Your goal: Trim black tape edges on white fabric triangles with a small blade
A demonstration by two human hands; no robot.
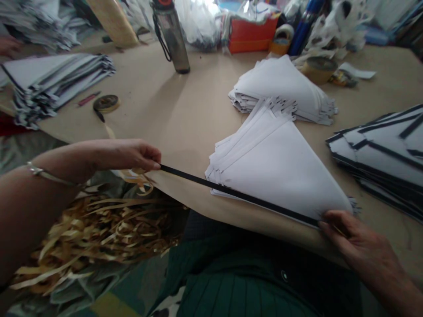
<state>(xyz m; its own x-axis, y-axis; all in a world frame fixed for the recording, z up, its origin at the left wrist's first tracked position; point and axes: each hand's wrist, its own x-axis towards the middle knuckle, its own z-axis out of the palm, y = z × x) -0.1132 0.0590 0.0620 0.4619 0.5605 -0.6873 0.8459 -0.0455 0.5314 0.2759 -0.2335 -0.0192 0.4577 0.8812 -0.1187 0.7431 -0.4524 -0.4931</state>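
A narrow black tape strip (238,193) is stretched taut along the near edge of a stack of white triangular sheets (274,163). My left hand (132,155) pinches its left end, off the stack and above the table edge. At the stack's right corner, my right hand (360,246) grips the other end between thumb and fingers. Curled tan backing ribbon (139,178) hangs beneath my left hand. A roll of tape (106,103) lies on the table beyond that hand, its loose end trailing toward me.
More white pieces (280,83) are piled behind the stack. Black-edged pieces lie at right (390,154) and left (59,79). A bottle (173,39), a red box (253,33) and a tape roll (319,68) stand farther back. Discarded ribbon strips (109,237) heap below the table's edge.
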